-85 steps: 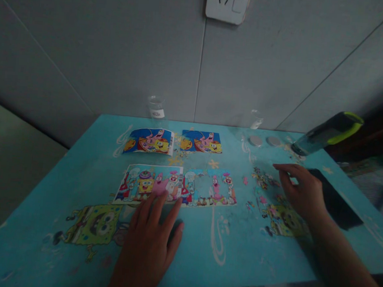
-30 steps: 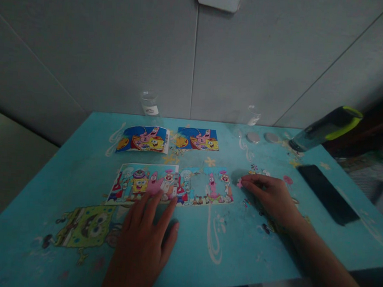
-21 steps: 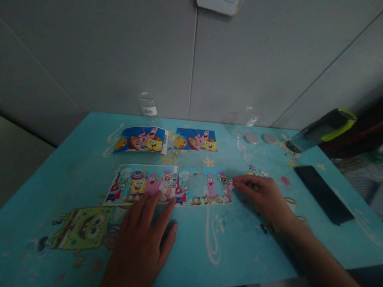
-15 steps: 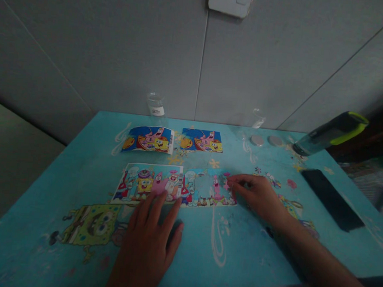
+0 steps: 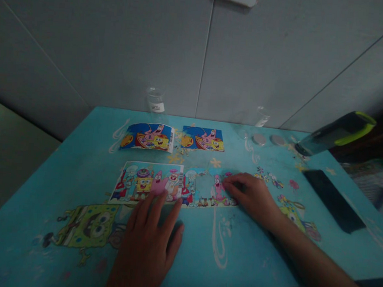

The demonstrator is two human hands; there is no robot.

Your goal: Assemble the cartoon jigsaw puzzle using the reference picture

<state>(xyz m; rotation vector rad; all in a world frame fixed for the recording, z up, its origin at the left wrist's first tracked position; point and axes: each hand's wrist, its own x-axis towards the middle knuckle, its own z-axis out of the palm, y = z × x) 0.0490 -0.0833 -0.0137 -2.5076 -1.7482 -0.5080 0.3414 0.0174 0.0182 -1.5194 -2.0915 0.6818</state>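
Note:
My left hand lies with fingers spread, its fingertips on the lower edge of a printed cartoon picture card. To the card's right is a matching cartoon picture that looks like a jigsaw puzzle, with a gap near its middle where the blue tabletop colour shows. Over the puzzle's right end, my right hand is closed, thumb and forefinger pinched beside the pink starfish figure. Whatever sits between those fingertips is too small and dim to make out. Part of the puzzle's right end is hidden by the hand.
Behind lie a curled blue picture card and a matching blue picture. Clear cups stand near the wall, with two round lids. At right are a tilted dark bottle and a black phone-like slab.
My right hand has shifted slightly left along the puzzle, fingertips now closer to the starfish figure. My left hand stays in place. The view has tilted slightly.

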